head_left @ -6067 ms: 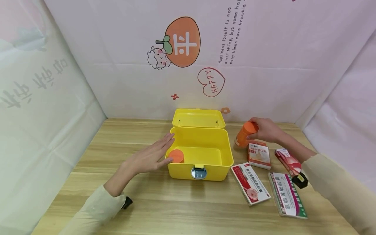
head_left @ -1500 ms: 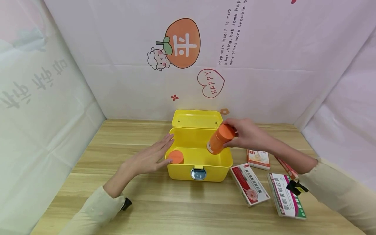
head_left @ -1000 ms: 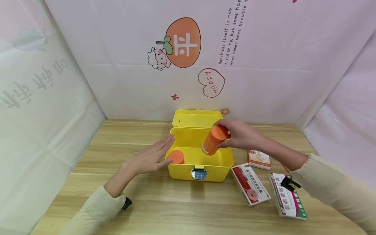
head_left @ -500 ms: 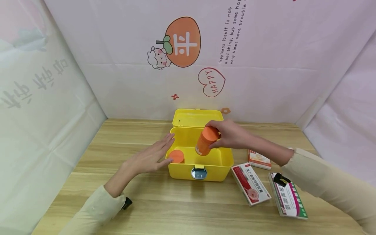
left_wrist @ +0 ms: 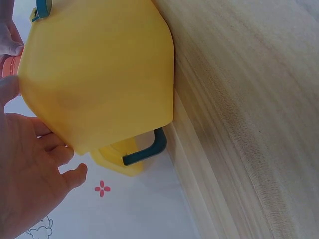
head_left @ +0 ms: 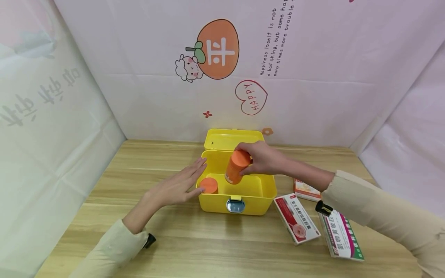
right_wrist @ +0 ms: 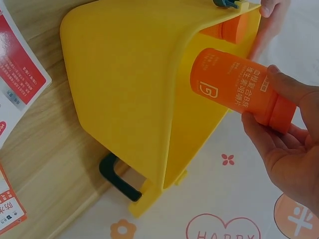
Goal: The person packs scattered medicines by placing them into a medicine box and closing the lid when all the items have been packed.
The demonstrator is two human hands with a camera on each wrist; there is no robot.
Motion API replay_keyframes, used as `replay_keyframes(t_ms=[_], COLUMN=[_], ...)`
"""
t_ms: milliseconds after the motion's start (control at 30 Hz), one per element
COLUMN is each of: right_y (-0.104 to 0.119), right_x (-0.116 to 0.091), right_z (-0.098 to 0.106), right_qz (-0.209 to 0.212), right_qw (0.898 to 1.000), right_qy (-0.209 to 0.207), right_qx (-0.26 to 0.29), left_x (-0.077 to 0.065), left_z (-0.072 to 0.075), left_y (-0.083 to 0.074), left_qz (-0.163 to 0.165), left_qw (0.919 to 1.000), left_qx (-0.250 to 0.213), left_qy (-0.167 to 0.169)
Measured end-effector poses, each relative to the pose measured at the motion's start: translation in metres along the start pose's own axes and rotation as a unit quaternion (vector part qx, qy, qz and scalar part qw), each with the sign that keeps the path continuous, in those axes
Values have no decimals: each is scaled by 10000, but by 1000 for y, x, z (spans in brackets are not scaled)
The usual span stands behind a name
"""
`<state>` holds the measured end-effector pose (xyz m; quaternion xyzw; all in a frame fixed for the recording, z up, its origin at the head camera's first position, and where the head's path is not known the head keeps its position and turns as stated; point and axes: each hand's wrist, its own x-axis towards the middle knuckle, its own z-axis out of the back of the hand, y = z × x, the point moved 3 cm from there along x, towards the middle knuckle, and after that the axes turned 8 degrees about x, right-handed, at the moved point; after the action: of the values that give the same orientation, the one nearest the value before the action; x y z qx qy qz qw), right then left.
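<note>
A yellow box (head_left: 226,202) with its lid (head_left: 233,139) tipped back stands on the wooden table. My right hand (head_left: 265,158) grips an orange pill bottle (head_left: 233,172) near its cap and holds it tilted over the box's opening. In the right wrist view the bottle (right_wrist: 227,82) shows white lettering, its base pointing into the box. Inside the box's left front corner sits another orange bottle (head_left: 209,185), only its top part visible from above. My left hand (head_left: 177,184) rests at the box's left rim, fingers extended, thumb by that bottle's cap.
To the right of the box lie a red and white medicine box (head_left: 297,219), a green and white medicine box (head_left: 342,237) and an orange and white box (head_left: 306,190), partly covered by the right arm. A printed cloth (head_left: 167,104) hangs behind the table.
My right hand has brought the orange bottle from the table's right side leftward over the yellow box, and it keeps shifting left. My left hand has stayed at the rim.
</note>
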<state>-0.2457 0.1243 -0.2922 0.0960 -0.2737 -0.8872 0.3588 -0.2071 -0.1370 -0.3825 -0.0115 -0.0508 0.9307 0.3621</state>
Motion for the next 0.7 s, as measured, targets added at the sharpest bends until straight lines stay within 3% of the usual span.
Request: replay_keyframes(t_ms=[700], right_y=[-5], right_x=[34], right_z=[-21], right_qz=[19], right_qw=[9997], right_qy=[163], right_qx=[-173], left_x=[-1], left_z=[1], left_y=[0], left_qz=[9], left_qw=[10000], left_qx=[-9], left_qy=[29])
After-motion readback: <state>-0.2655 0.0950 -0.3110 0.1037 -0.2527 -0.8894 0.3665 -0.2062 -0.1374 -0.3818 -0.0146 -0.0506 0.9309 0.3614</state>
